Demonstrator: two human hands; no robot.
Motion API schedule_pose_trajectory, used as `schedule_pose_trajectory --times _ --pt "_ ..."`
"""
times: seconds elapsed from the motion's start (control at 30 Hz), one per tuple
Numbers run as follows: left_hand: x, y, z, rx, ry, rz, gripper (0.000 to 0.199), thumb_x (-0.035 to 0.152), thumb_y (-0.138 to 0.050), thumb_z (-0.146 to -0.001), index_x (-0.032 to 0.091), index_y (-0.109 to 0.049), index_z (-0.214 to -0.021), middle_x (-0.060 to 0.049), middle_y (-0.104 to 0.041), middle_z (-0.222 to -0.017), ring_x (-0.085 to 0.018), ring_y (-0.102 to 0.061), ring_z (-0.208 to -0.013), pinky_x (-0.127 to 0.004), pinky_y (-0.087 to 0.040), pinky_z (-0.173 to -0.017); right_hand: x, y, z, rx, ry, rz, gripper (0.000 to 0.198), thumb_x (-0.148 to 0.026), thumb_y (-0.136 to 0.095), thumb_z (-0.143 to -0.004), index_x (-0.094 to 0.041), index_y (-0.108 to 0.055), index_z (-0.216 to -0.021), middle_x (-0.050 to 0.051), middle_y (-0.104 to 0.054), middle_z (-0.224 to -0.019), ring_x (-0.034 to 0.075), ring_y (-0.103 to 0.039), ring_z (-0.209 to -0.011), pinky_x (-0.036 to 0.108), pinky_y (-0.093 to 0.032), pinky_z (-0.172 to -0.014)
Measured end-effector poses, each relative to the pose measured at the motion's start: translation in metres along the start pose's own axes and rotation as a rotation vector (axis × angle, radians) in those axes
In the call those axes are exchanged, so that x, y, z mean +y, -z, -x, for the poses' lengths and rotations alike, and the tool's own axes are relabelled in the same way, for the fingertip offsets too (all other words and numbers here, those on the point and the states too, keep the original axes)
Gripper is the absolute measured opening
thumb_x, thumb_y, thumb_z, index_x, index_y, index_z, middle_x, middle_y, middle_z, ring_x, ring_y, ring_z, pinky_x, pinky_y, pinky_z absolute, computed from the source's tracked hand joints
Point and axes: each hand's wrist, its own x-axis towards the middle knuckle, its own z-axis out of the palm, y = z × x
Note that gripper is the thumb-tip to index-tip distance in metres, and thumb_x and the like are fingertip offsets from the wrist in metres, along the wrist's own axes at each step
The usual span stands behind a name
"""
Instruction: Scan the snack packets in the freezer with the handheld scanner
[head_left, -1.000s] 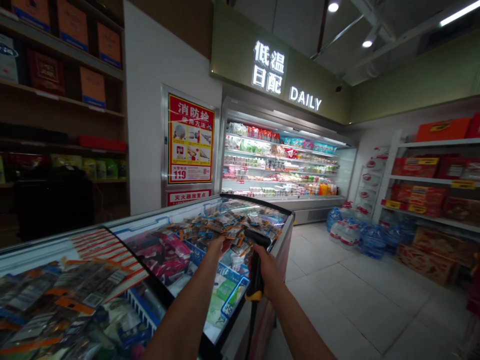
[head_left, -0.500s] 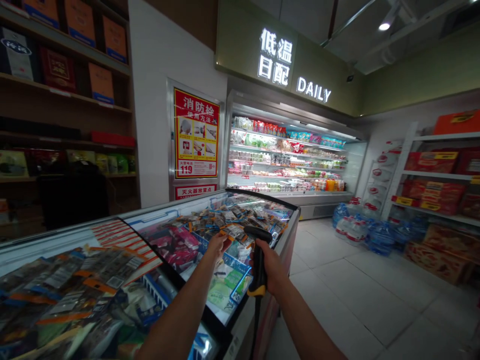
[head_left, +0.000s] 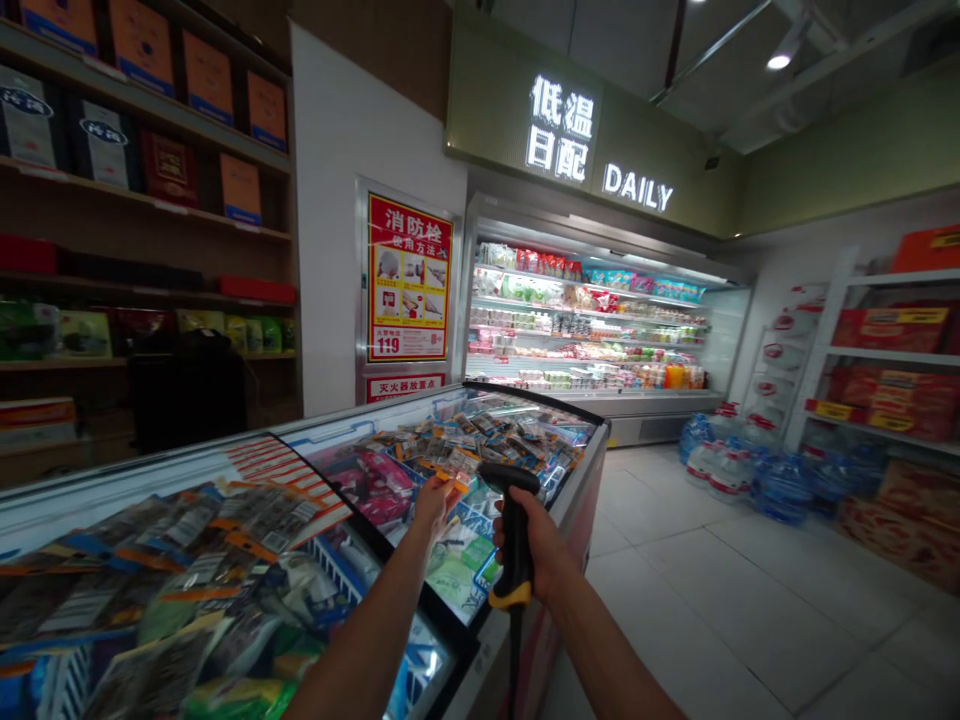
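Observation:
My right hand (head_left: 536,540) is wrapped round the grip of a black and yellow barcode scanner (head_left: 516,535), its head turned left and its cable hanging down. In my left hand (head_left: 433,508), fingers closed, is the edge of a small packet (head_left: 457,468) with an orange border and a pale label. The packet is just in front of the scanner's head. Both hands are over a chest freezer (head_left: 495,645). Similar packets (head_left: 517,432) lie heaped on its far part, and another pile (head_left: 142,550) spreads across the near left part.
A fridge with lit shelves (head_left: 585,330) stands at the back. To the right are water bottles (head_left: 784,485) on the tiled floor (head_left: 675,600) and shelves of red boxes (head_left: 892,330). Boxes fill the wooden shelves (head_left: 225,220) at left, behind a dark object (head_left: 187,395).
The packet in my left hand has come up, with its label now facing the scanner's head. The scanner has shifted slightly left. The surroundings sit a little further right in view.

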Motion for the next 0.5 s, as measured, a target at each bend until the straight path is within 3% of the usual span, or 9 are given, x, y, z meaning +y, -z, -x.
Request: schedule_pose_trajectory --times 0.13,0.27,0.4,0.5 --pt "0.006 0.003 0.007 0.023 -0.038 0.000 0.019 -0.001 -0.052 -0.069 0.015 -0.050 -0.060 0.004 -0.054 -0.053 -0.006 -0.054 -0.050 -0.022 -0.048 -0.063 0.003 -0.002 0.003 -0.014 -0.012 -0.014 0.025 -0.040 -0.046 -0.074 -0.016 -0.048 -0.069 -0.004 -0.048 -0.045 0.008 -0.043 -0.035 0.019 -0.032 -0.034" --pt "0.029 0.013 0.014 0.081 -0.100 -0.026 0.017 0.000 -0.050 -0.070 0.014 -0.051 -0.061 0.002 -0.054 -0.055 -0.006 -0.055 -0.052 -0.022 -0.047 -0.061 0.001 -0.008 0.001 0.012 0.061 0.016 0.023 -0.040 -0.049 -0.072 -0.016 -0.049 -0.069 -0.004 -0.048 -0.044 0.008 -0.044 -0.036 0.019 -0.033 -0.034" --pt "0.070 0.043 0.022 0.191 -0.214 -0.097 0.016 0.001 -0.049 -0.069 0.014 -0.049 -0.061 0.003 -0.054 -0.056 -0.006 -0.054 -0.050 -0.021 -0.046 -0.060 -0.006 -0.021 -0.011 0.055 0.202 0.030 0.022 -0.038 -0.051 -0.070 -0.017 -0.048 -0.066 -0.005 -0.047 -0.042 0.009 -0.043 -0.035 0.020 -0.032 -0.032" --pt "0.106 0.078 0.030 0.387 -0.363 -0.456 0.010 0.007 -0.051 -0.067 0.016 -0.049 -0.062 0.001 -0.054 -0.056 -0.012 -0.058 -0.054 -0.027 -0.048 -0.060 -0.019 -0.034 -0.024 0.034 0.302 0.029 0.021 -0.037 -0.053 -0.068 -0.018 -0.047 -0.063 -0.005 -0.047 -0.041 0.009 -0.042 -0.034 0.020 -0.032 -0.032"
